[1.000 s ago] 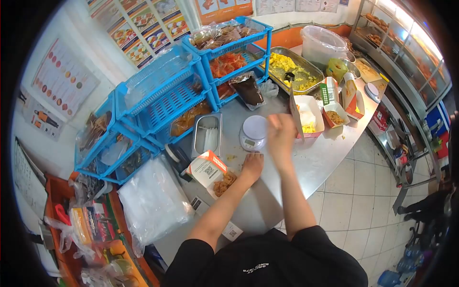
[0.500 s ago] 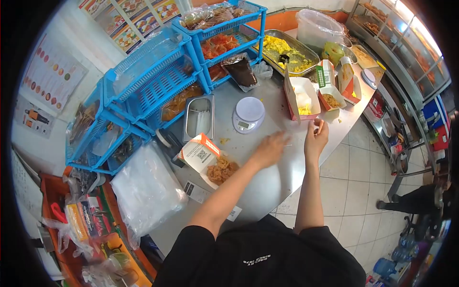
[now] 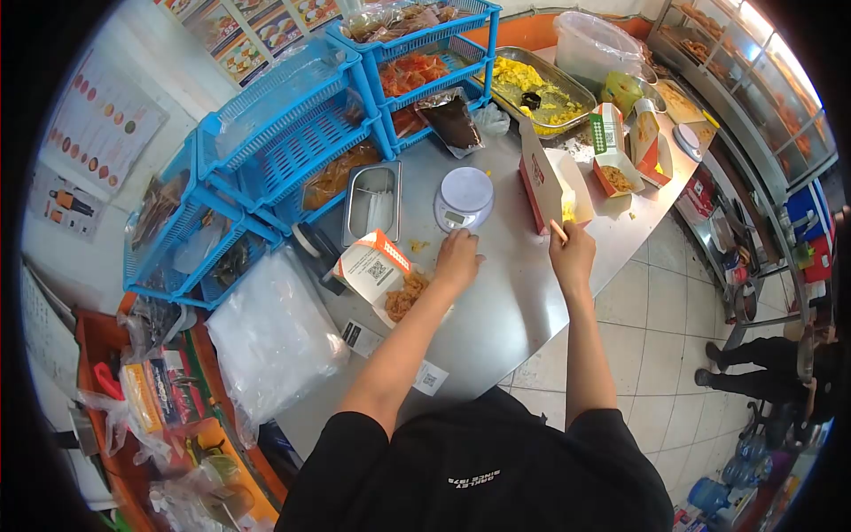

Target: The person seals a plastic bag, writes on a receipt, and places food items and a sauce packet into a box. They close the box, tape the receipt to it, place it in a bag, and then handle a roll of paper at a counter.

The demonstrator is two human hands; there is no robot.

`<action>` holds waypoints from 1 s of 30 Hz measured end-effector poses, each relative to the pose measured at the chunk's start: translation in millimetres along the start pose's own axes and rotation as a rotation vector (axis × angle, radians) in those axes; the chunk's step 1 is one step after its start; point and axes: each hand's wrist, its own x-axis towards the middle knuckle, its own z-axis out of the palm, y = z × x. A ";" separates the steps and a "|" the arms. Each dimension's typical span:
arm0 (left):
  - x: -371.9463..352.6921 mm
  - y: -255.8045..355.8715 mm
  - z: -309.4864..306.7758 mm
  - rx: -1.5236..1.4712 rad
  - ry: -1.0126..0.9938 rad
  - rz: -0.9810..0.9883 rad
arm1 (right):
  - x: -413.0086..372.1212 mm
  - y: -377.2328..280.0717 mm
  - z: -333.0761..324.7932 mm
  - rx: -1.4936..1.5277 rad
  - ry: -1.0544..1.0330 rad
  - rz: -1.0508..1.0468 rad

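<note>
Seen through my remote feed from the head camera, a person in a black top leans over a steel worktop (image 3: 523,301) in a food stall. The left hand (image 3: 456,257) lies palm down on the steel, fingers loosely together and holding nothing that I can see, its heel touching the near edge of an open carton of fried shreds (image 3: 394,288) with a QR code on its raised lid. The right hand (image 3: 572,253) sits well apart from the left, its fingers pinched narrow on a thin tan stick (image 3: 558,230) that points up toward an open orange-and-white box (image 3: 542,182). I cannot tell what the stick is. That box stands just beyond the right hand, its lid upright, with white and yellow food inside.

Between the 2 hands and further back sits a round white kitchen scale (image 3: 464,199), and beside it a small steel pan (image 3: 372,202). Blue plastic racks (image 3: 292,142) holding bagged food line the back left of the worktop. A steel tray of yellow food (image 3: 536,89) and a clear lidded tub (image 3: 594,49) stand at the far end, with 2 smaller open cartons (image 3: 613,164) near them. A heap of clear plastic bags (image 3: 270,341) lies at the near left.
</note>
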 end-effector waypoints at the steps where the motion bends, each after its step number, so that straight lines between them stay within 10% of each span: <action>1: -1.8 -2.0 4.1 -0.002 0.000 -0.003 | -8.1 -1.0 -1.9 -0.001 -0.003 -0.002; 18: -17.3 22.5 63.5 0.169 0.077 0.113 | -54.5 -24.9 -6.6 0.214 -0.054 0.013; 25: 35.0 9.2 -89.7 -0.297 0.595 -0.155 | -59.8 -43.6 -10.1 0.327 -0.173 0.074; 30: 67.3 -84.6 -125.8 0.034 0.437 -0.329 | -76.2 -61.2 2.5 0.355 -0.245 -0.007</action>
